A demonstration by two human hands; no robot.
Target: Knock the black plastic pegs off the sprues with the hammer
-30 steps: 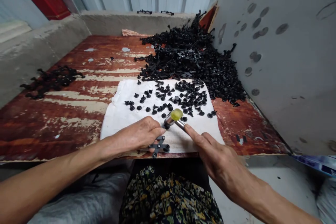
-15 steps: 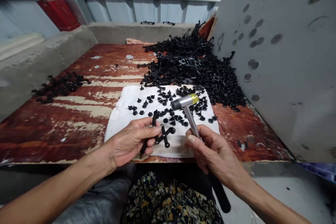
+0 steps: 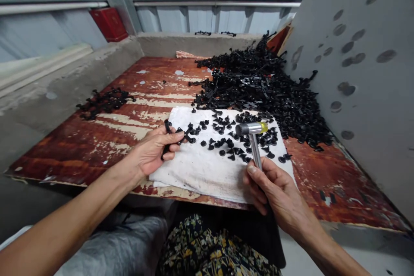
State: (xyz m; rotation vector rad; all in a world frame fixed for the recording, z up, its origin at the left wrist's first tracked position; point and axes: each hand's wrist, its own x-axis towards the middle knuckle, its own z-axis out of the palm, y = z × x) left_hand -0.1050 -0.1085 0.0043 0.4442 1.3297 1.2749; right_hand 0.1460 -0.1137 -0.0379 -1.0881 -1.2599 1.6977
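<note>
My left hand (image 3: 154, 151) is closed round a black plastic frame piece (image 3: 178, 136) at the left edge of a white cloth (image 3: 207, 172). Its arms stick out past my fingers. My right hand (image 3: 274, 189) grips the handle of a small hammer (image 3: 252, 134), whose metal head with a yellow tip stands raised over the cloth. Several small black caps (image 3: 226, 143) lie scattered on the cloth between the hammer and the far edge.
A worn red board (image 3: 97, 151) carries the cloth. A big heap of black plastic pieces (image 3: 258, 86) fills the back right against a grey panel (image 3: 355, 86). A smaller black pile (image 3: 103, 101) lies at the left, by a concrete ledge (image 3: 48, 95).
My left hand has carried the black frame piece leftward, from the cloth's front edge to its left side. The hammer has lifted off the cloth and now stands upright.
</note>
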